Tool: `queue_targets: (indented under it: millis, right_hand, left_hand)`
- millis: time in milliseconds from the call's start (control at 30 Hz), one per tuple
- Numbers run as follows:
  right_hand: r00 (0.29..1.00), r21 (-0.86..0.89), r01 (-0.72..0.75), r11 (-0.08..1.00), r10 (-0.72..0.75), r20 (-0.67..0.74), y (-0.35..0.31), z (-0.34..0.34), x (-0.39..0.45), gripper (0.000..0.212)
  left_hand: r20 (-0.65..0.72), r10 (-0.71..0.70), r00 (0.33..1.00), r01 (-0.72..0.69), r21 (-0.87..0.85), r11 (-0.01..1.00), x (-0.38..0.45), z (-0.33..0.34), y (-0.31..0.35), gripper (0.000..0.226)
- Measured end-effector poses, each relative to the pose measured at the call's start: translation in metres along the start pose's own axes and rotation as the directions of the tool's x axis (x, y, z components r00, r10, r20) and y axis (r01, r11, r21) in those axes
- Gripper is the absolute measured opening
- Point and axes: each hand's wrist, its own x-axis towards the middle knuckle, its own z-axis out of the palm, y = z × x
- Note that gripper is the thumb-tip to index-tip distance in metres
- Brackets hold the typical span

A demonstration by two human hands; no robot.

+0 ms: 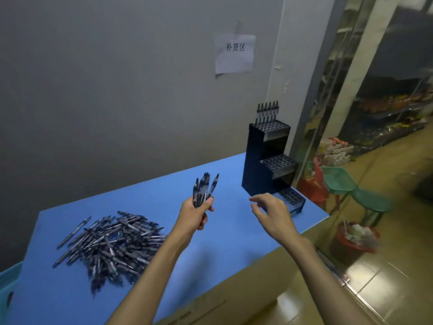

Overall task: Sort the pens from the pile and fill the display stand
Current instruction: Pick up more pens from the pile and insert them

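A pile of dark pens [110, 242] lies on the left of the blue table top [225, 238]. My left hand [195, 212] grips a bunch of pens [204, 187], tips up, over the middle of the table. A black three-step display stand [269, 165] with rows of holes stands at the far right of the table. Several pens [267, 112] stand upright in the back row of its top step; the lower steps hold none. My right hand [271, 214] hovers with loosely curled fingers and holds nothing, just in front of the lowest step.
A grey wall with a paper sign [235, 53] runs behind the table. To the right, beyond the table edge, stand green stools [371, 202], a green basket [337, 180] and a red bucket [356, 238] on a tiled floor. A blue crate edge [9, 287] shows at the lower left.
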Motion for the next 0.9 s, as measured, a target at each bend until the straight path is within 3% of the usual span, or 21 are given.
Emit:
queue_targets:
  millis: [433,900]
  right_hand:
    - [0.995,0.014,0.083,0.996,-0.082,-0.063,0.088,-0.087,0.072,0.019]
    - [0.961,0.036,0.263,0.964,-0.259,-0.094,0.140,-0.116,0.234,0.018]
  left_hand:
    - [-0.052,0.087,0.995,-0.087,0.014,0.996,0.060,0.134,0.034,0.012]
    - [-0.159,0.158,0.975,-0.172,-0.080,0.982,0.199,0.207,0.061,0.011]
